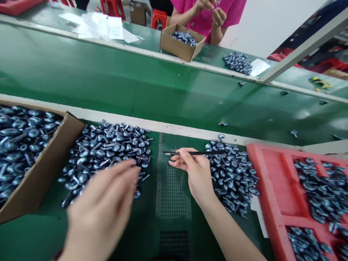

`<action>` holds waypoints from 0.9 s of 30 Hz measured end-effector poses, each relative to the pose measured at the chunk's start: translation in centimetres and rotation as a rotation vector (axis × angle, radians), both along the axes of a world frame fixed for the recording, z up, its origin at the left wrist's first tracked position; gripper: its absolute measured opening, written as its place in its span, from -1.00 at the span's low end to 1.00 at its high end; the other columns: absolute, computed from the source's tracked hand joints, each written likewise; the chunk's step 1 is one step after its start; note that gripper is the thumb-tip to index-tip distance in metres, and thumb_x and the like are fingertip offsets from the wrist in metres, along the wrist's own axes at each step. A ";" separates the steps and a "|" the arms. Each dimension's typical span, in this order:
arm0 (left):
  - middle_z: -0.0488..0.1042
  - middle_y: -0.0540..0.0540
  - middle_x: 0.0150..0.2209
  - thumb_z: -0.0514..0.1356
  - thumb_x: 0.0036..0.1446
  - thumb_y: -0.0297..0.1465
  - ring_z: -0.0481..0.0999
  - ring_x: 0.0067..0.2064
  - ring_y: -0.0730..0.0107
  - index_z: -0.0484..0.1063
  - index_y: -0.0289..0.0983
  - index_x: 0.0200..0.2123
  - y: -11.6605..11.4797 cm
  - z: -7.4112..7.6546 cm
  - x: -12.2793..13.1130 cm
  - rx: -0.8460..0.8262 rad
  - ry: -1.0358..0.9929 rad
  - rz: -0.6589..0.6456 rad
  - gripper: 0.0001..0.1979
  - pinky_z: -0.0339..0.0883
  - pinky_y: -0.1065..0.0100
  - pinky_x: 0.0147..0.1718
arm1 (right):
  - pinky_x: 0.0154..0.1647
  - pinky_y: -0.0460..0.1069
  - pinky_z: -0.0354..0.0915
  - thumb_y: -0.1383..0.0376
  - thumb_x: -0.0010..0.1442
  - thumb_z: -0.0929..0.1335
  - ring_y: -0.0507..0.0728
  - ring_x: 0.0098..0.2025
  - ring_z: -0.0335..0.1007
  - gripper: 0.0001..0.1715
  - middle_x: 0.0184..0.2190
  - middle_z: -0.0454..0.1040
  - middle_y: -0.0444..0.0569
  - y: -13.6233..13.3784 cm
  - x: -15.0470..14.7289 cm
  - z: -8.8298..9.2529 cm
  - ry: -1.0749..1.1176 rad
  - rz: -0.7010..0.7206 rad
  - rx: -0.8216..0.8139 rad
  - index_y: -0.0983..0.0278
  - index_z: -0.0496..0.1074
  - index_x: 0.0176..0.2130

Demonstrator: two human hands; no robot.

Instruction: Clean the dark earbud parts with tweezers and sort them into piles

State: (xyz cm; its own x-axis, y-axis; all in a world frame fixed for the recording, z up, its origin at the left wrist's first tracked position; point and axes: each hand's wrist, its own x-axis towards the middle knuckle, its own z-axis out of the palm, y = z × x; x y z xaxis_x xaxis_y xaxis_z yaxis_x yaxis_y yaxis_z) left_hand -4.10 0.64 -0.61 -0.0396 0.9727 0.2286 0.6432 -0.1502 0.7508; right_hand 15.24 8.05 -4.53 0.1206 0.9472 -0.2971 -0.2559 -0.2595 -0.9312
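My left hand hovers with its fingertips over a heap of shiny blue-grey metal parts, each a bulbous body with a short stem. Anything between its blurred fingers is hidden. My right hand pinches a thin black pick with a metal tip above a perforated metal plate. A second heap of these parts lies just to that hand's right. More of them fill a cardboard box at the left and a red foam tray at the right.
A green conveyor belt with cream side rails runs across the view, with a few stray parts on it. Beyond it, a person in a pink shirt handles something small beside a cardboard box of parts. Loose papers and red stools stand further back.
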 end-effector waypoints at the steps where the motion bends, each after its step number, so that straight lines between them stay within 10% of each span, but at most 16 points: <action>1: 0.46 -0.14 0.05 0.20 0.06 -0.62 0.41 0.08 0.16 0.50 -0.23 -0.05 -0.2 -0.2 1.7 0.056 0.157 -0.158 -0.62 0.19 0.21 0.15 | -0.34 0.01 0.50 0.18 0.11 0.42 0.03 -0.51 0.47 -0.78 -0.56 0.53 -0.12 0.3 -0.2 -0.3 -0.018 0.006 0.013 0.31 0.50 -0.38; 5: 0.47 -0.40 0.05 0.14 0.14 -0.50 0.44 0.06 -0.15 0.46 -0.42 -0.02 -0.5 -2.2 6.6 0.068 0.549 -0.455 -0.67 0.44 -0.01 -0.08 | -0.33 0.00 0.48 0.18 0.09 0.43 0.03 -0.52 0.47 -0.78 -0.58 0.53 -0.14 1.1 -0.6 -1.2 -0.063 0.013 0.030 0.30 0.47 -0.39; 27: 0.38 -0.41 0.13 0.18 0.10 -0.51 0.40 0.12 -0.12 0.36 -0.43 0.05 -0.3 -4.5 6.6 0.049 0.691 -0.523 -0.59 0.41 0.00 -0.01 | -0.29 0.03 0.48 0.20 0.13 0.40 0.04 -0.50 0.46 -0.81 -0.61 0.48 -0.17 1.0 -0.5 -1.3 -0.044 0.022 0.064 0.29 0.46 -0.39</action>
State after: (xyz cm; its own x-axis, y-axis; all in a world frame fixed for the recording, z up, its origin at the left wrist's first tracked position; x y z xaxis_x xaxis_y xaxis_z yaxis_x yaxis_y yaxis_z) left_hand 2.46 0.37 -5.16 0.5733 0.8156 0.0786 0.7919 -0.5761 0.2023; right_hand 14.72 9.02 -5.81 0.1111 0.9666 -0.2309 -0.2094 -0.2043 -0.9563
